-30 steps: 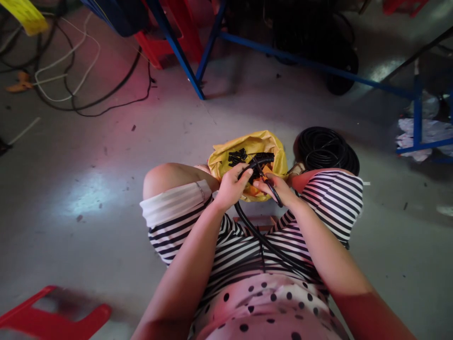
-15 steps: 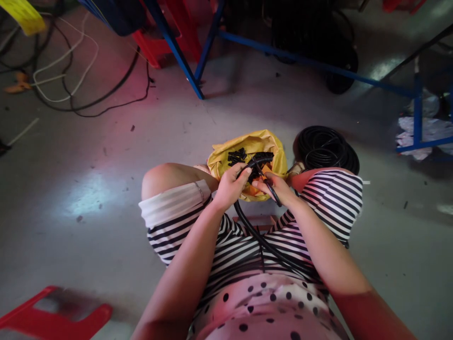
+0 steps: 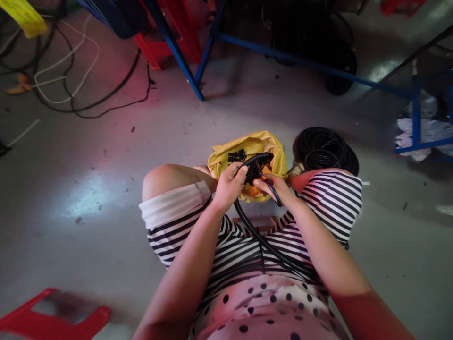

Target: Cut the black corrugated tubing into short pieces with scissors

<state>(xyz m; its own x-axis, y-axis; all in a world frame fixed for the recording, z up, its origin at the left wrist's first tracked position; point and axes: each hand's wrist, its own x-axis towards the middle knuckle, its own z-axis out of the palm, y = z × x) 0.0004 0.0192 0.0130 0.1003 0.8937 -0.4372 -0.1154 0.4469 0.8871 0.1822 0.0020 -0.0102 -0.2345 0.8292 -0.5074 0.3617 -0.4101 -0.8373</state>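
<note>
Black corrugated hose (image 3: 255, 234), arching from lap toward yellow bag (image 3: 226, 159)

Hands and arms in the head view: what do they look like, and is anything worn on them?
Both arms are bare from the bottom of the frame to the fingertips: no sleeves, gloves, watch or bracelets visible. The left hand and right hand show no rings that I can make out. Nail detail is too small to tell.
</note>
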